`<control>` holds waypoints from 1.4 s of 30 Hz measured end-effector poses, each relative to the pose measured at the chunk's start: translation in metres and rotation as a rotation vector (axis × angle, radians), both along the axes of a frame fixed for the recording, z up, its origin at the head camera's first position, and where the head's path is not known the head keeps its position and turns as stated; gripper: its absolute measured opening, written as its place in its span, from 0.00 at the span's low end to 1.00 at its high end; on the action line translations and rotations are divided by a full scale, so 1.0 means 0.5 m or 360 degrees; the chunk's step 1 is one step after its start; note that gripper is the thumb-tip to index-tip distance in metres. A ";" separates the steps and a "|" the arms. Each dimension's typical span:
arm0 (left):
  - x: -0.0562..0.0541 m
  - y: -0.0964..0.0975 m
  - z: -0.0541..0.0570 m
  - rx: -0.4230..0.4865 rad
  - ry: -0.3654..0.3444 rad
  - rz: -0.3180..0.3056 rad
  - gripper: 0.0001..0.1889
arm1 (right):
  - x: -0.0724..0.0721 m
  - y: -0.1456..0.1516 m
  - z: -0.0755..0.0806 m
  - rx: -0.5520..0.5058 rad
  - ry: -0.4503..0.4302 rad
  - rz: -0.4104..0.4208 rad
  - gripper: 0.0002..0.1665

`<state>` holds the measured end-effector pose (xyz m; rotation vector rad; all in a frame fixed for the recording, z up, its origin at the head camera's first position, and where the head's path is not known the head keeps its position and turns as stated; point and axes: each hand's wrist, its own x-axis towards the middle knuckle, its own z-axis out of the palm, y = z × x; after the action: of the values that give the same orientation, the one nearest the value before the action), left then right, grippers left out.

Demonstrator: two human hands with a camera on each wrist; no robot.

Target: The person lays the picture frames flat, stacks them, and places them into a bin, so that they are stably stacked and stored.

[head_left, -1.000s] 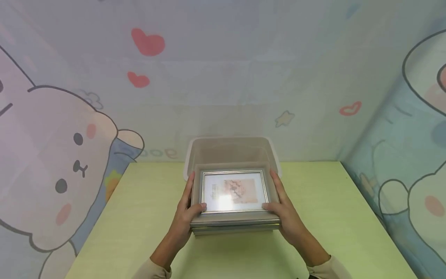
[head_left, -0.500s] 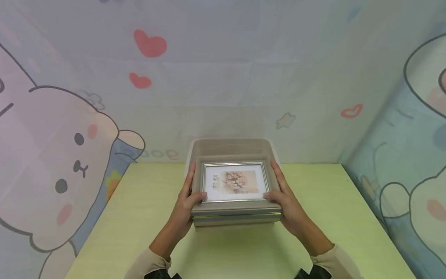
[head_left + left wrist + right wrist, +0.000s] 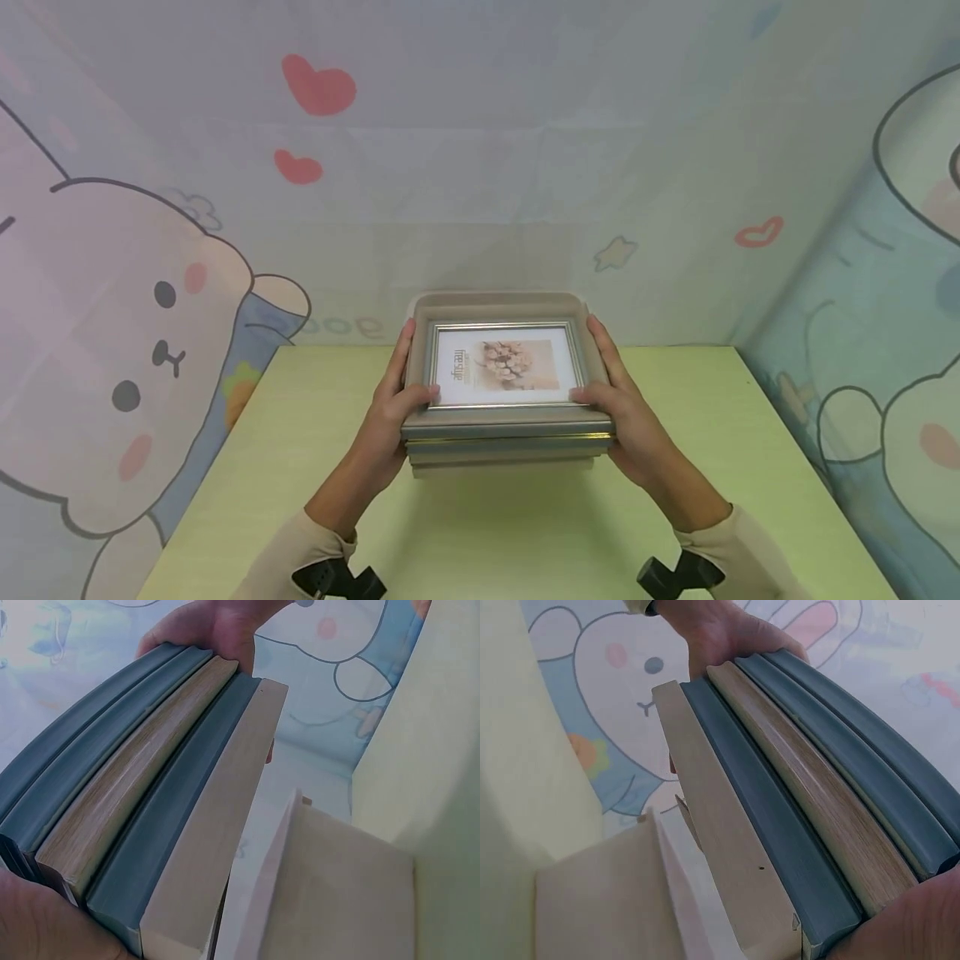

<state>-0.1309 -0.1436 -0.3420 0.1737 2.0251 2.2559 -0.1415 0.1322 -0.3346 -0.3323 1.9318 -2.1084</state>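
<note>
Both of my hands hold a stack of picture frames between them in the head view, above the table. The top picture frame (image 3: 517, 365) is silver-grey with a flower print behind glass. My left hand (image 3: 382, 421) grips the stack's left side, thumb on the top frame's edge; my right hand (image 3: 633, 425) grips the right side likewise. In the left wrist view the stack shows blue-grey frames (image 3: 191, 802), one wood-toned frame (image 3: 139, 769) and a pale beige one (image 3: 214, 817) at the bottom. A pale plastic bin (image 3: 337, 877) stands below and beyond the stack, mostly hidden by it in the head view.
The pale green table (image 3: 315, 467) runs out on both sides of the stack. A wall covering (image 3: 480, 167) with cartoon animals and hearts rises right behind the table's back edge. Black wrist cameras (image 3: 678, 575) sit on both sleeves.
Both hands have raised the stack of picture frames and carried it forward, so it now covers most of the bin. The glare on the top frame's glass is gone.
</note>
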 end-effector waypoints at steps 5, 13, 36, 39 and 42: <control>-0.027 0.000 0.033 -0.0010 0.0003 -0.0015 0.45 | -0.018 -0.001 0.029 -0.0022 -0.0009 -0.0025 0.52; -0.078 0.001 0.056 -0.0008 -0.0024 -0.0061 0.46 | -0.056 0.001 0.046 -0.0045 -0.0037 -0.0040 0.51; -0.235 0.010 0.056 0.0048 0.0004 -0.0109 0.44 | -0.192 0.007 0.054 -0.0073 -0.0036 -0.0085 0.49; -0.256 0.008 0.040 0.0054 -0.0011 -0.0113 0.44 | -0.212 0.005 0.042 -0.0078 -0.0059 -0.0090 0.50; -0.278 0.006 0.020 0.0063 -0.0032 -0.0111 0.43 | -0.231 0.002 0.028 -0.0062 -0.0074 -0.0105 0.50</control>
<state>-0.2701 -0.1407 -0.3321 0.2201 1.9341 2.2478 -0.2569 0.1334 -0.3208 -0.2282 1.9030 -2.1775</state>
